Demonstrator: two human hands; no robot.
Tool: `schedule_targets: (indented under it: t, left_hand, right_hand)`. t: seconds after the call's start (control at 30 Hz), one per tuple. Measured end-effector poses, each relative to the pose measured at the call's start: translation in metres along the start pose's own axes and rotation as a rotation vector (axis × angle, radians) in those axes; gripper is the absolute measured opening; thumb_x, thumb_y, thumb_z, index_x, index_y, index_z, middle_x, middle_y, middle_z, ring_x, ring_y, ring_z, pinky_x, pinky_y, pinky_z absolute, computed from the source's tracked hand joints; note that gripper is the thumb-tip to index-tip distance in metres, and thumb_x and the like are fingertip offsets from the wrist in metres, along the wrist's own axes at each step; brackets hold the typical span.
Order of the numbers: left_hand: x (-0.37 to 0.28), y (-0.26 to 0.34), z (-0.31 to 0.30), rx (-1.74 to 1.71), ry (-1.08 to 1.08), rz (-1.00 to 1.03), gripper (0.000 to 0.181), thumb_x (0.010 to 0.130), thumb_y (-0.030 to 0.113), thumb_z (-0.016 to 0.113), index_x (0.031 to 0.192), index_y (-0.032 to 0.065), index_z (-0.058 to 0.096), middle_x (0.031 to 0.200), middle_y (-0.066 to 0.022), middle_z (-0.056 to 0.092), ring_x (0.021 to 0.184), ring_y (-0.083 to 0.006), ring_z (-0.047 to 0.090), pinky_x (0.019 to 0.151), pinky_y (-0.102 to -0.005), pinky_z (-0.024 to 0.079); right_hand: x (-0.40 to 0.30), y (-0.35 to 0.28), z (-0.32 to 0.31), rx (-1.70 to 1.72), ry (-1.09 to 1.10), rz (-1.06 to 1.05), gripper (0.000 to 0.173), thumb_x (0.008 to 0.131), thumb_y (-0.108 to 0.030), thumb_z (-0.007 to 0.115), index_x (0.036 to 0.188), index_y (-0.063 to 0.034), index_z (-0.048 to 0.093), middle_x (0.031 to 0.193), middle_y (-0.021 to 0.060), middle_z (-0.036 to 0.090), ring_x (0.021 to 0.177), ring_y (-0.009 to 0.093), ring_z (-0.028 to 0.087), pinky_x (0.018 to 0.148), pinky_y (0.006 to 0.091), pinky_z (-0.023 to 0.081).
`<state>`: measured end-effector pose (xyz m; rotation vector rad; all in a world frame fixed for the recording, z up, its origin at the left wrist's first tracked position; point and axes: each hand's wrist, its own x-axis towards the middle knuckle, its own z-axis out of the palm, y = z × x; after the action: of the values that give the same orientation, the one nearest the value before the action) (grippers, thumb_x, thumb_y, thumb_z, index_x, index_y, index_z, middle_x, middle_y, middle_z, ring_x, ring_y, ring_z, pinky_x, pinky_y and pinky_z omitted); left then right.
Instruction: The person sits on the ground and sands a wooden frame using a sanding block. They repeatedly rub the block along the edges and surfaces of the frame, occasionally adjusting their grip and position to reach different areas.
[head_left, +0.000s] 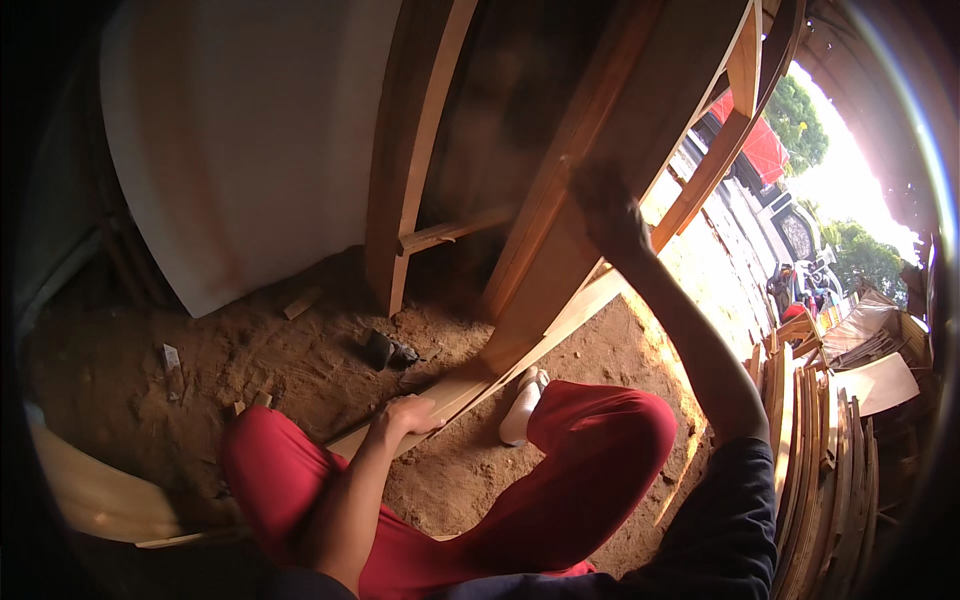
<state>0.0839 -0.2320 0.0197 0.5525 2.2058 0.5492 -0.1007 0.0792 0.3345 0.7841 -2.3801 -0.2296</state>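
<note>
My left hand (411, 415) is low in front of me, its fingers wrapped over the edge of a pale wooden board (461, 390). That board lies slanted just above the dirt and meets the foot of a tall wooden frame (551, 300). Higher up and to the right, my right hand (611, 214) is against the frame's broad side. Shadow and blur obscure its fingers, so I cannot tell whether they grip anything. My knees, in red trousers (600, 442), are spread on either side of the board's near end.
A wooden post (412, 172) with a short crosspiece (457, 229) stands left of the frame. Further left hangs a large pale sheet (247, 150). Offcuts and a dark object (386, 350) lie on the dirt floor (322, 360). Long timber strips (817, 450) are stacked at right.
</note>
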Motion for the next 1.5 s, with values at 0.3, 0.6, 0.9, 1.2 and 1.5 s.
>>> schedule_targets:
  t: [0.3,0.6,0.9,1.2,1.5]
  left_hand:
    - [0.003,0.029,-0.004,0.08,-0.034,0.055,0.067,0.097,0.061,0.056,0.133,0.0048,0.061,0.134,-0.02,0.065,0.126,-0.0371,0.061,0.102,-0.0512,0.049]
    - [0.01,0.015,-0.009,0.033,-0.086,0.021,0.067,0.1,0.055,0.057,0.142,0.0033,0.057,0.145,-0.022,0.058,0.133,-0.0411,0.055,0.111,-0.0498,0.045]
    - [0.012,-0.007,0.001,0.034,-0.036,0.022,0.071,0.097,0.059,0.06,0.136,-0.0003,0.061,0.141,-0.0244,0.06,0.13,-0.0405,0.058,0.108,-0.0493,0.047]
    - [0.02,0.002,0.004,0.05,-0.048,0.045,0.069,0.096,0.06,0.061,0.131,0.0002,0.064,0.135,-0.0237,0.064,0.126,-0.0413,0.061,0.105,-0.0503,0.049]
    - [0.02,0.006,-0.002,0.031,-0.027,0.074,0.066,0.098,0.058,0.059,0.133,0.0014,0.063,0.136,-0.0238,0.063,0.128,-0.0422,0.059,0.108,-0.0509,0.047]
  right_hand:
    - [-0.139,0.031,0.053,0.489,-0.192,0.062,0.043,0.086,-0.001,0.064,0.128,-0.0073,0.068,0.139,0.0139,0.063,0.131,0.029,0.059,0.113,0.0422,0.049]
    - [-0.04,-0.022,-0.079,-0.122,0.189,0.165,0.076,0.09,-0.01,0.074,0.157,-0.0071,0.039,0.163,0.0193,0.036,0.148,0.039,0.04,0.116,0.0443,0.045]
    - [0.043,0.003,-0.093,0.165,0.407,0.225,0.114,0.083,-0.001,0.074,0.165,-0.0061,-0.005,0.171,0.0279,-0.003,0.154,0.047,0.022,0.113,0.0451,0.046]
    - [0.119,0.08,-0.122,0.025,0.595,0.219,0.107,0.091,-0.007,0.067,0.164,-0.0058,-0.012,0.171,0.0244,-0.011,0.157,0.039,0.002,0.122,0.044,0.022]
    - [-0.048,-0.032,-0.015,0.384,0.269,0.364,0.105,0.096,-0.006,0.062,0.162,-0.0058,-0.02,0.171,0.0207,-0.02,0.159,0.035,-0.014,0.129,0.0453,0.0]
